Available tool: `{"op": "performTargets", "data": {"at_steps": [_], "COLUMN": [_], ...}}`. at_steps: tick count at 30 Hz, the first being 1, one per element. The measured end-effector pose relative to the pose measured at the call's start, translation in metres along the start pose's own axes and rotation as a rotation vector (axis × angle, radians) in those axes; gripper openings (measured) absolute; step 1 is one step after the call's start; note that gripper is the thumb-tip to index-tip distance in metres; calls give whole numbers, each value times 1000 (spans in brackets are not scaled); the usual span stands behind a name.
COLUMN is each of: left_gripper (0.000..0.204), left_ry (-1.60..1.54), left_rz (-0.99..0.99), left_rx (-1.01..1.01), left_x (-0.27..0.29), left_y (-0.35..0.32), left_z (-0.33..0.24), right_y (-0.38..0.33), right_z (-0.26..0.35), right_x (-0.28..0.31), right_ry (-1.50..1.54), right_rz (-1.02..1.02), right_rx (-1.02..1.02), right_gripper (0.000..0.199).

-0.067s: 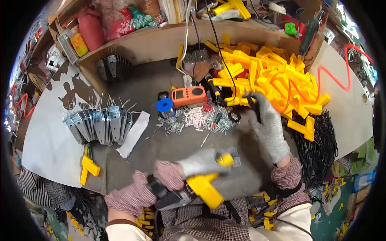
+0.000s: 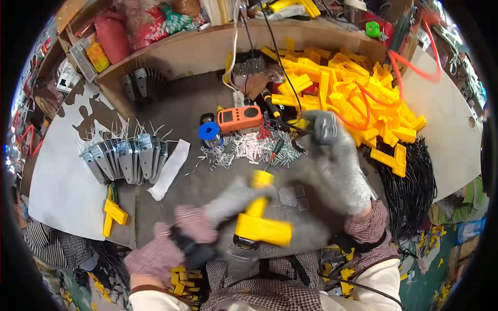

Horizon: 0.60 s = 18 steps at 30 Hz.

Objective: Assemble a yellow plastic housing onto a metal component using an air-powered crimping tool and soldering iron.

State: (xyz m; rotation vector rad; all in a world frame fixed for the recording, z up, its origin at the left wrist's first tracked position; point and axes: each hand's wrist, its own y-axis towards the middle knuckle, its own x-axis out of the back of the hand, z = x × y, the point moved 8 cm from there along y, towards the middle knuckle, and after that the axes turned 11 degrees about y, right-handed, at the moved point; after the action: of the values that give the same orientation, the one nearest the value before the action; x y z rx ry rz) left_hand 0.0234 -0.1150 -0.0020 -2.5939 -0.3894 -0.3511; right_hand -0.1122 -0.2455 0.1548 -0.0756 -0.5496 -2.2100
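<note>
My left hand point(image 2: 232, 200), in a grey knit glove, is closed around a yellow T-shaped plastic piece point(image 2: 263, 231) near the table's front edge. A grey and black part point(image 2: 243, 255) shows under the yellow piece; whether they are joined I cannot tell. Over the table to the right, my right hand point(image 2: 340, 166), gloved alike, is smeared by motion. Its fingers are bent near a dark object point(image 2: 322, 127) beside the heap of yellow plastic pieces point(image 2: 358, 93). The fingers hide what that object is, and I cannot tell if they grip it.
An orange multimeter point(image 2: 239, 118), a blue-ended spool point(image 2: 209, 132) and a screwdriver point(image 2: 276, 150) lie around loose small metal pins point(image 2: 233, 153). Grey metal brackets point(image 2: 127, 158) stand at left. Black cables point(image 2: 410, 192) hang at right. A red coiled hose point(image 2: 415, 67) crosses the right side.
My left hand has moved left and slightly up, turning the yellow piece more upright. My right hand's fingers have swung slightly left and bent. The whole view has shifted a little.
</note>
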Motion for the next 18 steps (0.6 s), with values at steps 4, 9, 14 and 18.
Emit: {"op": "performTargets", "data": {"at_steps": [4,9,14,18], "left_gripper": [52,50,16,21], "left_ry": [-495,26,1505,1689], "left_rz": [-140,-80,-525,-468], "left_rx": [173,104,-456,-451], "left_x": [33,38,89,89], "left_y": [-85,-99,71,115], "left_z": [63,47,-37,-24], "right_y": [-52,-113,-95,-97], "right_z": [-7,-82,-85,-86], "right_x": [-81,-118,-120,-123], "right_ry": [-340,-563,-505,-474], "right_rz": [448,710,737,708], "right_rx": [204,382,464,452], "right_gripper": [81,84,71,61]}}
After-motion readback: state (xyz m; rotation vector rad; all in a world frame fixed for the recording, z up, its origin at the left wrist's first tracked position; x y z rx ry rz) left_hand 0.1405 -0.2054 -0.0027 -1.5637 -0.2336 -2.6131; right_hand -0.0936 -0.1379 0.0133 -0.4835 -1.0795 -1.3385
